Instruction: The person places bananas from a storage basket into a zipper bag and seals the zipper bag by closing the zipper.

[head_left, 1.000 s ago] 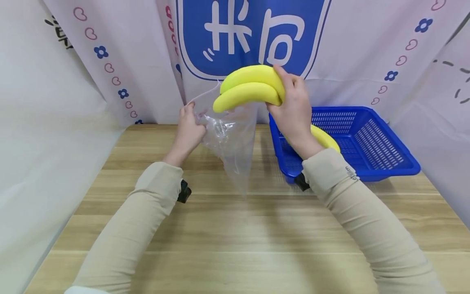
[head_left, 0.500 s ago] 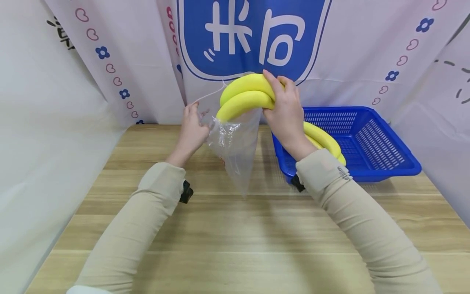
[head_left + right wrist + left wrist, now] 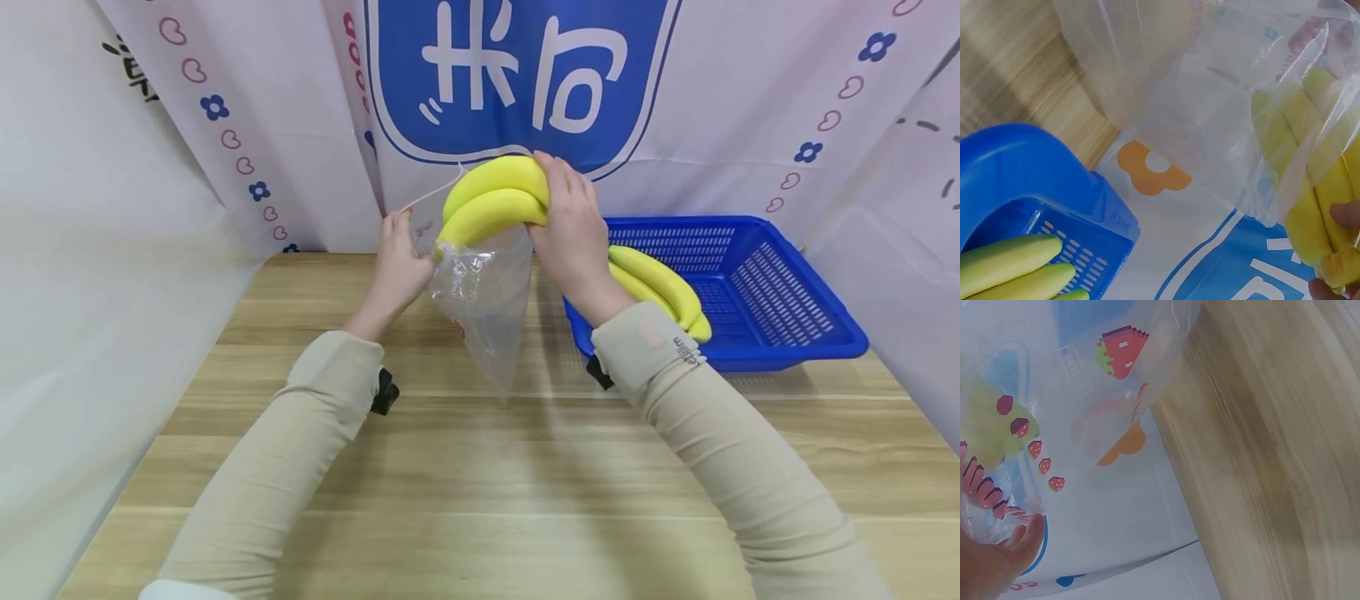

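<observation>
My left hand [image 3: 399, 265] pinches the rim of a clear plastic bag [image 3: 483, 321] that hangs over the table, its mouth spread at the top. Red strawberry prints show on the bag [image 3: 1104, 394] in the left wrist view. With my right hand [image 3: 572, 237] I grip a yellow banana bunch [image 3: 491, 200] by its stem end. The free tips point left and down into the bag's mouth. Through the film, the right wrist view shows the front half of the bunch [image 3: 1310, 234] inside the bag, with fingers [image 3: 1347, 215] round the stem.
A blue plastic basket [image 3: 832, 337] with slotted walls stands at the back right of the wooden table [image 3: 480, 500]. Another banana bunch [image 3: 663, 287] lies in its left part. Behind the table hangs a white cloth [image 3: 300, 167] with a blue printed sign.
My right hand has moved left and slightly down, bringing the banana tips into the bag's mouth. The bunch in the basket shows more fully. My left hand keeps its hold on the bag.
</observation>
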### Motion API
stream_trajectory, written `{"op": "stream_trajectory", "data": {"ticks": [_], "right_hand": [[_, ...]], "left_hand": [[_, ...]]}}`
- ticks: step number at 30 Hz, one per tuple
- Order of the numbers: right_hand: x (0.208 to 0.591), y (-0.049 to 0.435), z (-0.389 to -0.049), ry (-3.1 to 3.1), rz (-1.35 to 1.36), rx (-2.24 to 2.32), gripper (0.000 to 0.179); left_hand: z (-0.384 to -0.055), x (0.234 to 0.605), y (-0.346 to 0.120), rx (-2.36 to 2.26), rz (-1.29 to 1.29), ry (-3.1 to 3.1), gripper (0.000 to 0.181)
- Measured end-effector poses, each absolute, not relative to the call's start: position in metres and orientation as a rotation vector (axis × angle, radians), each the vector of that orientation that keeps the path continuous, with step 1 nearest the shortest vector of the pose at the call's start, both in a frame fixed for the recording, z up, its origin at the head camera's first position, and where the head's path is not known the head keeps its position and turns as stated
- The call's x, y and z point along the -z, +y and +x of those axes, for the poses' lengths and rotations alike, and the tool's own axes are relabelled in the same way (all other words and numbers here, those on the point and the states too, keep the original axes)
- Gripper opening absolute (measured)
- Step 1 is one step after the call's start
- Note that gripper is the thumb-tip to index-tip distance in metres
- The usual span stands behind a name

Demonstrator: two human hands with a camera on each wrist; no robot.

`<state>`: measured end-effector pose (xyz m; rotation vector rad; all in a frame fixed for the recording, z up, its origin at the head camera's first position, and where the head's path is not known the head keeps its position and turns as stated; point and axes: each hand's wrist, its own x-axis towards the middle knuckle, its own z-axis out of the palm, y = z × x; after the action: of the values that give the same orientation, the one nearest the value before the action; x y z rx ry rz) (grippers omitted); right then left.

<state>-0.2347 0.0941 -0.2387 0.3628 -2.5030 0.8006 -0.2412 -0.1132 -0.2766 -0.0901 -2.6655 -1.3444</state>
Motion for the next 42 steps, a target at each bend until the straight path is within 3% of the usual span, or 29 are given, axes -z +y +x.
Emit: {"op": "stream_trajectory", "data": {"ticks": [7, 15, 24, 33, 42], "right_hand": [[0.243, 0.09, -0.235, -2.567, 0.43, -0.779, 0.06], [0.253, 0.09, -0.236, -2.696, 0.424, -0.718, 0.042], [0.253, 0.092, -0.238, -2.725, 0.437, -0.67, 0.039], [0.242, 0.104, -0.24, -2.63, 0.353, -0.769, 0.034], [0.252, 0.148, -0.249, -2.66, 0.146, -0.815, 0.034]], "left_hand": [[-0.241, 0.278, -0.112, 1.341, -0.117, -2.643, 0.081], [-0.241, 0.28, -0.111, 1.389, -0.127, -2.629, 0.073], [-0.241, 0.279, -0.109, 1.386, -0.126, -2.615, 0.073], [-0.24, 0.282, -0.114, 1.404, -0.098, -2.653, 0.076], [-0.24, 0.283, -0.115, 1.409, -0.092, -2.657, 0.077]]}}
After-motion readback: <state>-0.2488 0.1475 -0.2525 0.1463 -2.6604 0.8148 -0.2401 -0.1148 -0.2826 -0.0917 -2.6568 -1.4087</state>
